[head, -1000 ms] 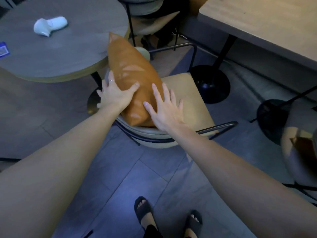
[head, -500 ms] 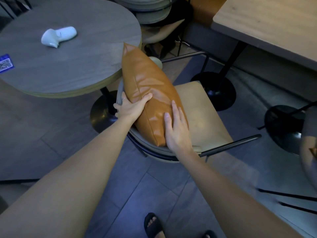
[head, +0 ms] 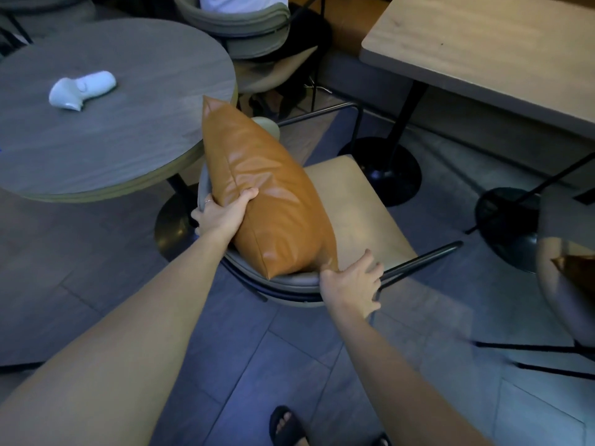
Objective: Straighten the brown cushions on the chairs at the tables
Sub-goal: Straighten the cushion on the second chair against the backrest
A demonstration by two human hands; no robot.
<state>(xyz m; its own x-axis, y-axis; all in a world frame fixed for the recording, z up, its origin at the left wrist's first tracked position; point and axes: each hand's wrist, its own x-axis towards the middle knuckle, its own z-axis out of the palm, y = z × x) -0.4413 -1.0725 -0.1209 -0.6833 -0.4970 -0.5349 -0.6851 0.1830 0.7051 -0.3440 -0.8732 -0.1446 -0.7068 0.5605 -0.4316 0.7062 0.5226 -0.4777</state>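
Observation:
A brown leather cushion (head: 267, 201) stands on edge against the curved backrest of a chair (head: 357, 207) with a beige seat. My left hand (head: 222, 215) grips the cushion's left edge, thumb on its front and fingers behind it. My right hand (head: 352, 283) is at the cushion's near right corner, pinching that corner with fingers spread over the chair's rim and armrest. A second brown cushion (head: 576, 272) peeks out on a chair at the far right edge.
A round grey table (head: 128, 140) stands just left of the chair, with a white controller (head: 82, 89) on it. A rectangular wooden table (head: 502, 56) is at the upper right, its black pedestal base (head: 383, 169) behind the chair. Another chair (head: 244, 27) holds a seated person.
My right hand slid off the cushion's front down to its near right corner and the chair rim. My left hand shifted its grip on the left edge. The cushion now stands more upright.

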